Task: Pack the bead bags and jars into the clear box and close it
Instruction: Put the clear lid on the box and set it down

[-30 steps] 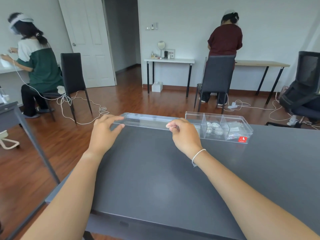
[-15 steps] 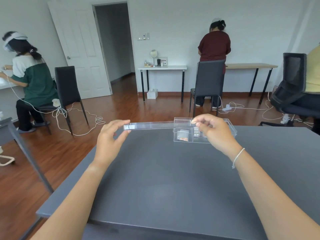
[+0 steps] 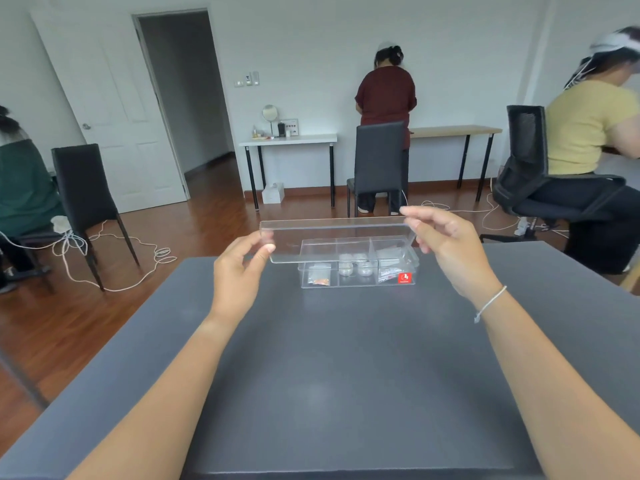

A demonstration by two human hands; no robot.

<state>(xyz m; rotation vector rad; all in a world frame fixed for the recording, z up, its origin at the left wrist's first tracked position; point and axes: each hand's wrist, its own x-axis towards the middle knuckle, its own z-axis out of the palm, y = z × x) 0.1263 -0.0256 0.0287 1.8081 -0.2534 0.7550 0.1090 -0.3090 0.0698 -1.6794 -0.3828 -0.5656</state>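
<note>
Holding the clear lid (image 3: 337, 239) by its ends, you pinch it with your left hand (image 3: 239, 271) and right hand (image 3: 446, 244) just above the clear box (image 3: 358, 271) on the grey table (image 3: 346, 358); packing looks done, with bead bags (image 3: 320, 277) and jars (image 3: 356, 268) in its three compartments; only closing remains.

clear box (image 3: 356, 284): open, packed | lid (image 3: 337, 239): above, tilted
</note>
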